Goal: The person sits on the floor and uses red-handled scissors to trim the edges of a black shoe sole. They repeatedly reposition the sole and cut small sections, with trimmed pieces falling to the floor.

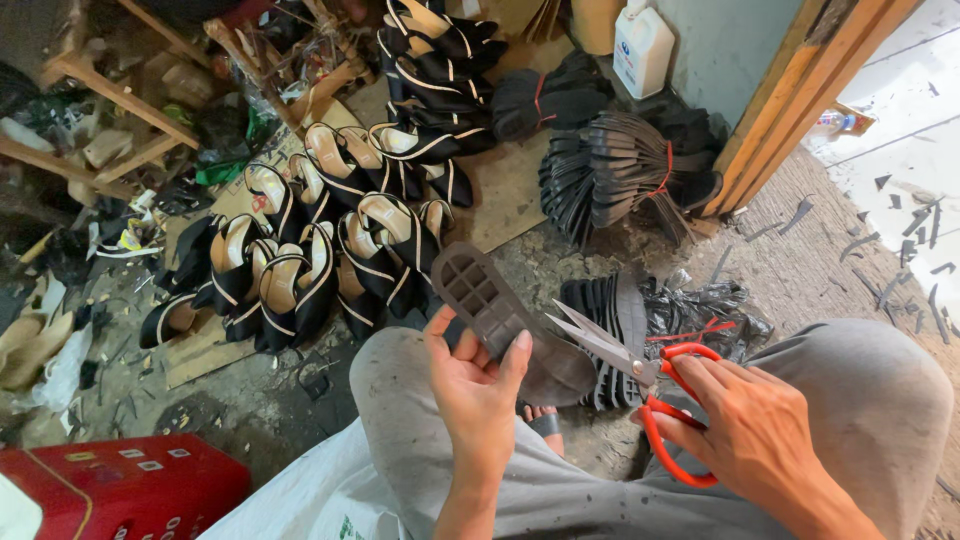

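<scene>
Over on the left, the left hand (478,388) is closed around the near end of a dark brown moulded rubber shoe sole (500,318), ribbed underside up, its long axis running from far-left down to near-right. That puts the sole's near edge right at the half-open blades of the red-handled steel scissors (640,385), which the right hand (745,425) grips through the loops, so the right hand's closest to the cut. Strappy black-and-cream sandals (300,260) sit piled on the floor behind.

The red box (120,490) (bottom left) is cut off by the frame's lower edge.
</scene>
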A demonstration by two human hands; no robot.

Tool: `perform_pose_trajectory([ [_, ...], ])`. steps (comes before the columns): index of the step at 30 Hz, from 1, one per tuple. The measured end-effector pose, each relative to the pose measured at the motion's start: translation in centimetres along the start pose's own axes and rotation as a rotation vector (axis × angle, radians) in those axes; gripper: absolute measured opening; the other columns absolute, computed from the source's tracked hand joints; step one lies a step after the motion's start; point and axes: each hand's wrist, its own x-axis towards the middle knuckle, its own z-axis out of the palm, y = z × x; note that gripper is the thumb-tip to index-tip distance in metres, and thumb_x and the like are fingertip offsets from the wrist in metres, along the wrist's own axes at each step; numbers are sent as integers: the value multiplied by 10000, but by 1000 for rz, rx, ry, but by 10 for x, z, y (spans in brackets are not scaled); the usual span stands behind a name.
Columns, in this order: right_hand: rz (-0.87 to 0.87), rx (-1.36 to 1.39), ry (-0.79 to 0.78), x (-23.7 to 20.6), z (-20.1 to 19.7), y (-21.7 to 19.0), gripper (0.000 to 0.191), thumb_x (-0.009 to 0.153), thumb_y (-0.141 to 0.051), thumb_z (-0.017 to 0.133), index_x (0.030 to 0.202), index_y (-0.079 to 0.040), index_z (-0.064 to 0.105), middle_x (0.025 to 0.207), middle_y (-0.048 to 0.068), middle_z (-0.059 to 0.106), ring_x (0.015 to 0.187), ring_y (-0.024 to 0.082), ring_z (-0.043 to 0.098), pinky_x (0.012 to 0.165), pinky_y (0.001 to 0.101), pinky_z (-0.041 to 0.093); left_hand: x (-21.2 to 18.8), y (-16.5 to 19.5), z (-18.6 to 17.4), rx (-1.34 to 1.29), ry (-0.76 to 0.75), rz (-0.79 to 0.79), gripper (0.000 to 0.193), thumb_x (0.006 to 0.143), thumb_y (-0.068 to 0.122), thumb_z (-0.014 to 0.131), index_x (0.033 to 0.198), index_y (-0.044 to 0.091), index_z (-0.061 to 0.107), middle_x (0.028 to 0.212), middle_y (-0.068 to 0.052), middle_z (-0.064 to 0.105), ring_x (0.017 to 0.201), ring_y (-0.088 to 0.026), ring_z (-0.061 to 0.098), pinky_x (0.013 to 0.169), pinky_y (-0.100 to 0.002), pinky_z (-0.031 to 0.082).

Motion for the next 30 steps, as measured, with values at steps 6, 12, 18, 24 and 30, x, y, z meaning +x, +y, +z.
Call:
perform_pose_trajectory([
  [6,-21,-57,-13,3,-9,-12,610,676,-587,799,1071,-135,694,921,10,716,844,224,703,680,357,521,-8,12,8,19,-12,-8,728,892,-22,706,1477,-4,273,1076,-155,698,900,-130,662,769,-255,544],
  [12,-50,-63,22,6,-11,-15,610,654,-544,783,1088,-123,707,920,24,730,804,211,696,652,353,492,-19,25,15,29,-45,-77,846,881,11,698,1546,56,178,1079,-129,696,826,-98,630,673,-228,504],
  [18,-44,-56,16,1,-10,-15,601,646,-551,813,1065,-131,719,934,20,757,746,215,696,635,351,492,-24,30,18,54,-5,-85,845,870,6,704,1537,53,188,1020,-132,686,713,-91,603,555,-230,475],
  [24,-75,-38,101,-2,-6,-14,550,663,-513,788,1015,-100,694,886,35,750,735,229,706,619,354,479,-31,21,21,-31,-31,-30,789,871,-37,700,1495,27,221,1083,-147,667,834,-112,632,699,-249,528],
  [30,199,-19,-170,-5,-1,-6,512,728,-554,825,1029,-160,695,701,35,708,680,259,696,621,400,510,-27,8,12,-33,-9,8,628,912,-13,701,1406,-4,314,1090,-110,666,935,-106,633,756,-253,521],
])
